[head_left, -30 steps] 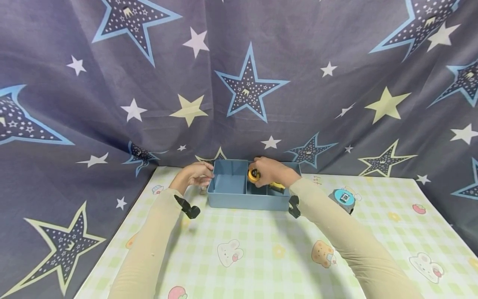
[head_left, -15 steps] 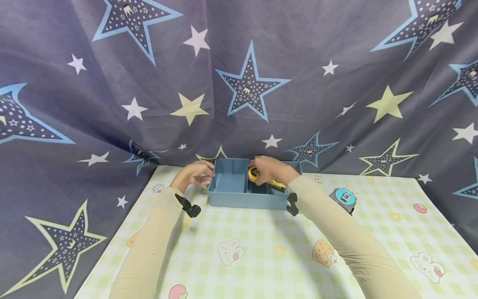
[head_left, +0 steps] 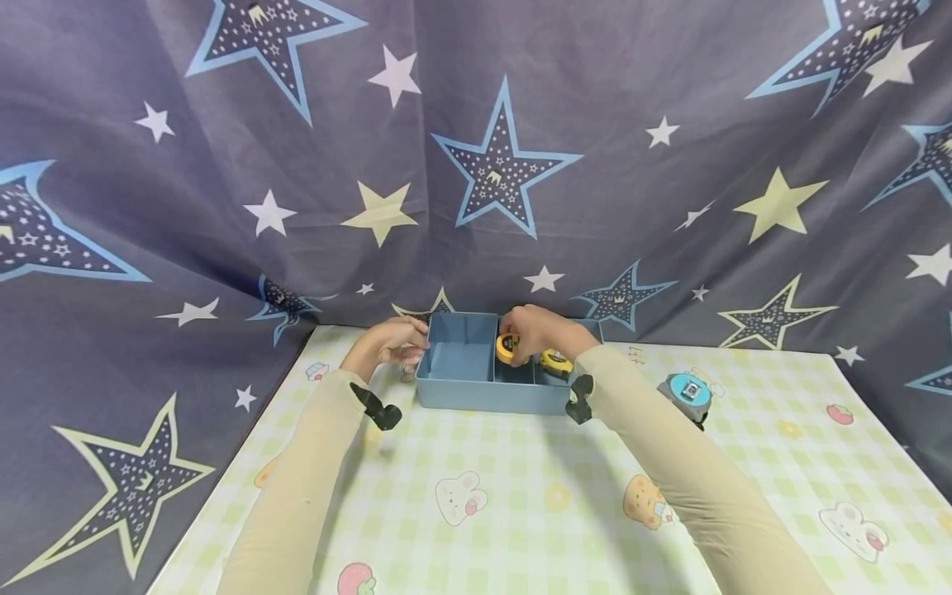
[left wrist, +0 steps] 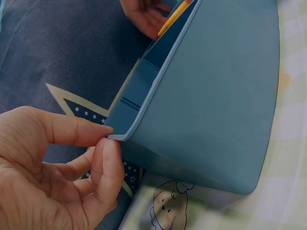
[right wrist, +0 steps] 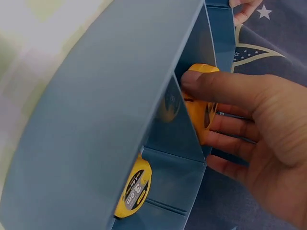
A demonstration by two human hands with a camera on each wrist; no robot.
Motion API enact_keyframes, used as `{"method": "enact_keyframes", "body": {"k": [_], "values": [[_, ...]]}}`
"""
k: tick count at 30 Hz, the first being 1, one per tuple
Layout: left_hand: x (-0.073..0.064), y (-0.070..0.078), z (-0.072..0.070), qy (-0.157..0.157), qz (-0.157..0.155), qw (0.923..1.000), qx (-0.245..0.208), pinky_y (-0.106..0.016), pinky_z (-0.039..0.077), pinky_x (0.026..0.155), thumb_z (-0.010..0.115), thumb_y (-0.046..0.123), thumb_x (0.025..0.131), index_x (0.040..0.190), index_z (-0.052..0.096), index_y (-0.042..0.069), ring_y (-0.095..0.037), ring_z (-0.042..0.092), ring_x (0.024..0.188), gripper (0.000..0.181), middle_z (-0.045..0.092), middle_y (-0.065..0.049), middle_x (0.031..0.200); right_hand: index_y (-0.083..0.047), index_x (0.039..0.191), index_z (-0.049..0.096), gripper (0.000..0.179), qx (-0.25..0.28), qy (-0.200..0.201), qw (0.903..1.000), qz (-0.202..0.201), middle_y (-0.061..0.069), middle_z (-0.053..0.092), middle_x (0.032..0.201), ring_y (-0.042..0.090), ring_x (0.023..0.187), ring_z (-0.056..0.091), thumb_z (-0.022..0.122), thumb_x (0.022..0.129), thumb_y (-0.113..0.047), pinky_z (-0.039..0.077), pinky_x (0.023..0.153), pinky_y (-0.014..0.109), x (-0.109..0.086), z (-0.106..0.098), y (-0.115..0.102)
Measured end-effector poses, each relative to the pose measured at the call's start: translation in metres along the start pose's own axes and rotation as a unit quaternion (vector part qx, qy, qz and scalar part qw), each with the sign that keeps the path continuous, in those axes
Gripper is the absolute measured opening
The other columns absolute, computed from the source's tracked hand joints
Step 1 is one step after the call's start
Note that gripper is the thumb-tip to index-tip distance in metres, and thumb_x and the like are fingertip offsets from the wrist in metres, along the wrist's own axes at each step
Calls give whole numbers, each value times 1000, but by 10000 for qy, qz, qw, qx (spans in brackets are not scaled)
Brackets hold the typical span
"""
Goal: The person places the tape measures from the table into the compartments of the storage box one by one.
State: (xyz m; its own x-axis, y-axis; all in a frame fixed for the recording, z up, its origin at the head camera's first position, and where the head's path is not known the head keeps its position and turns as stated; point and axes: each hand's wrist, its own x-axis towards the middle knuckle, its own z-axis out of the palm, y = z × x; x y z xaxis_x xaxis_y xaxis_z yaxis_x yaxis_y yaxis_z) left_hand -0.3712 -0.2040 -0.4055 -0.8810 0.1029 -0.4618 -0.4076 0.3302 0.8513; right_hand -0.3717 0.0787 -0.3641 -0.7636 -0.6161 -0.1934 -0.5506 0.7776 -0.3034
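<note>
A blue divided box [head_left: 491, 397] stands at the back of the table. My left hand [head_left: 396, 339] pinches the rim at its left end between thumb and finger, as the left wrist view [left wrist: 72, 163] shows up close. With thumb and fingers, my right hand [head_left: 541, 329] grips an orange-yellow tape measure [right wrist: 200, 108] inside the middle compartment. A second, yellow tape measure [right wrist: 135, 189] lies in the right compartment, just below my right hand. The wide left compartment [head_left: 457, 359] holds nothing visible.
A grey and turquoise tape measure [head_left: 687, 392] lies on the table to the right, beside my right forearm. A star-patterned curtain [head_left: 498, 182] hangs directly behind the box. A green checked cloth [head_left: 506, 496] covers the table.
My right hand has shifted slightly within the box, and more of the yellow tape measure in the right compartment shows. The left hand keeps its place on the rim.
</note>
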Motion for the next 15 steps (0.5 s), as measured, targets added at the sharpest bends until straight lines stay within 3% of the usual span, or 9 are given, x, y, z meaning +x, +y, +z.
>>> {"method": "enact_keyframes", "body": {"k": [6, 15], "values": [[0, -1, 1, 23, -17, 10000, -21, -19, 57, 64, 59, -4, 94, 140, 44, 4, -10, 56, 70, 49, 54, -4, 100, -4, 134, 64, 60, 144, -311, 9994, 72, 13, 65, 136, 29, 120, 64, 88, 80, -15, 57, 100, 41, 1, -4, -2], [0, -1, 0, -7, 6, 9999, -133, -19, 56, 62, 59, -5, 94, 136, 45, 4, -10, 56, 68, 45, 54, -5, 100, -6, 131, 67, 58, 121, -479, 9987, 154, 11, 67, 133, 27, 121, 63, 89, 79, -14, 57, 101, 41, 5, -8, -5]]}}
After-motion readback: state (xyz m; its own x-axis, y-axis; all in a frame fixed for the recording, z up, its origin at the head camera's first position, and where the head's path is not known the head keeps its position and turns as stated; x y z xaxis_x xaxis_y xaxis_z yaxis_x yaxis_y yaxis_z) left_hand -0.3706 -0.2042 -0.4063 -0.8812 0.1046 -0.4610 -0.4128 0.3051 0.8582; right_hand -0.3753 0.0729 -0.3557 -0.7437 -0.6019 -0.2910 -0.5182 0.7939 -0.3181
